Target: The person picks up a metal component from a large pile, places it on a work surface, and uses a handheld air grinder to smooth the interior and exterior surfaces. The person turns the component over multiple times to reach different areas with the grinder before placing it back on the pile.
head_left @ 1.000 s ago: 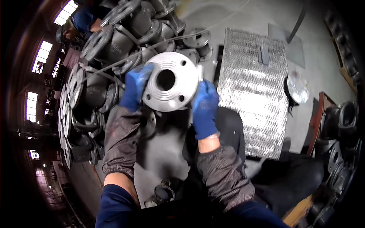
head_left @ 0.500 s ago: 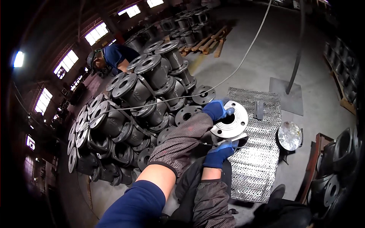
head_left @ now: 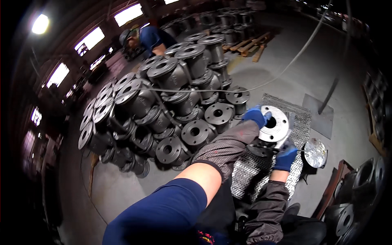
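Observation:
A flanged valve body [head_left: 278, 130] with a bright machined ring face and a dark bore stands on the grated metal platform [head_left: 300, 116]. My left hand [head_left: 257, 116], in a blue glove, is closed on the far left of its flange rim, with the thumb by the bore. Lower down, my right hand [head_left: 286, 155], gloved in blue too, is closed against the near right side of the same casting. Its fingertips are partly hidden there. The dark lower part of the casting shows between my two sleeves.
Stacked dark flanged castings [head_left: 163, 98] fill the left, and a co-worker [head_left: 153, 38] bends behind them. A cable [head_left: 281, 75] crosses above the pile. A round-topped metal stand [head_left: 315, 152] is right of the platform. More castings [head_left: 347, 216] lie at the lower right.
The whole view has swung, so the scene sits further right. My right hand has shifted from the near side of the valve body toward its right side; my left hand stays on the rim.

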Tool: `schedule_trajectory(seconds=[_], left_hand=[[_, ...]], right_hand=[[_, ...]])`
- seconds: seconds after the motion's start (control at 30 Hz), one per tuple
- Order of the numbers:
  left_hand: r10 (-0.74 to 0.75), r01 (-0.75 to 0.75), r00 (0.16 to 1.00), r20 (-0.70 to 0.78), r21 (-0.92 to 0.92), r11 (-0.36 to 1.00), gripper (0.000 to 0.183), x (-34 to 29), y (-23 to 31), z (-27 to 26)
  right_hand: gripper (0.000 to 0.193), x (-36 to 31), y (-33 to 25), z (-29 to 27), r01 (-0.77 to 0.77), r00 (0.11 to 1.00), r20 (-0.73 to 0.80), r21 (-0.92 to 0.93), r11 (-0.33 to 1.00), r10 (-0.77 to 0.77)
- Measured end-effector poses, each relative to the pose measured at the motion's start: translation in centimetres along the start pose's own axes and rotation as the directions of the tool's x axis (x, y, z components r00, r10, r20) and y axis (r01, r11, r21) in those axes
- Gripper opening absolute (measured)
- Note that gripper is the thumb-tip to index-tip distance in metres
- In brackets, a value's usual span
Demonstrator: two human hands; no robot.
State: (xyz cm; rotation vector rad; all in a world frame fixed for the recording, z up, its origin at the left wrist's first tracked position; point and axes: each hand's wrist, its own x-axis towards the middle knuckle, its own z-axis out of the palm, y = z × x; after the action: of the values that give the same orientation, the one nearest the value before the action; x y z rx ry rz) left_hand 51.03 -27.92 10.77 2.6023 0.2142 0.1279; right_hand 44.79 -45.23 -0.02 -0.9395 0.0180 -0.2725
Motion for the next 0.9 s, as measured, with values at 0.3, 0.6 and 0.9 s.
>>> schedule_trajectory(seconds=[0.3, 0.6, 0.9], left_hand=[[-0.046, 0.025, 0.998, -0.038, -0.446, 0.895, 0.080, -11.0, -1.3, 2.0], [0.182, -0.181, 0.983, -0.022, -0.241, 0.954, 0.046, -10.8, -6.2, 2.6], [0.369, -0.323, 0.872, 0.321, -0.189, 0.927, 0.031, -4.7, -12.7, -2.5]], right_hand=[[0.041, 4.5, -6.6, -11.1, 0.129, 0.891, 0.378, -0.741, 0.659, 0.251], [0.045, -3.0, -16.8, -3.2, -0.381, 0.864, 0.170, -0.398, 0.834, 0.475], [0.027, -7.0, -21.6, -0.7, -0.445, 0.827, -0.107, -0.724, 0.527, 0.552]])
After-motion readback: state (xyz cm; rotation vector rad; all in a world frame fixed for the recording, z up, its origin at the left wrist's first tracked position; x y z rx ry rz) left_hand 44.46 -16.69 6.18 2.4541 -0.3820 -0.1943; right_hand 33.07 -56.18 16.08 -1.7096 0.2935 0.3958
